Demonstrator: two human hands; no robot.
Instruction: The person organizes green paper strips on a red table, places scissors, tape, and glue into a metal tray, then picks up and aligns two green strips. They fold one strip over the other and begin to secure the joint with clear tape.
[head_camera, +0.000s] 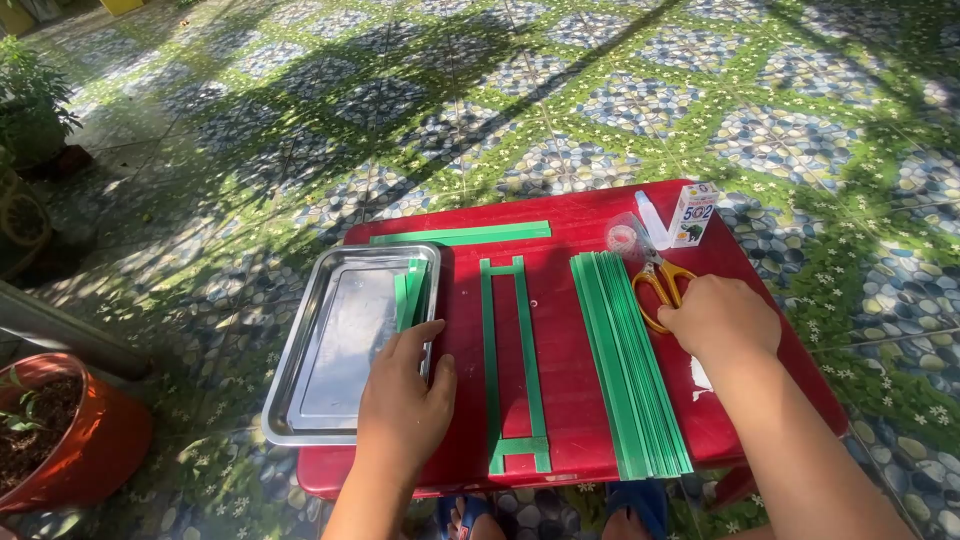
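- The left hand (402, 400) lay flat and released, fingers on the rim of the steel tray (330, 350) beside short green strips (411, 292).
- The right hand (720, 320) rested curled over the yellow-handled scissors (655, 282); whether it gripped them could not be told.
- Between both hands, a green strip frame (515, 365) and a strip stack (625, 365) lay on the red counter (580, 215).

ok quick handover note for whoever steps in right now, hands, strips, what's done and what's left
Left hand: open, flat on the tray rim, beside short green pieces in the tray.
Right hand: on the yellow scissors; grip hidden by the hand.
On the red table: green frame in the middle, strip stack to its right, one long strip at the back, glue bottle and box.
Done: frame with two rails and bottom rungs.
Left: the stack is unused.
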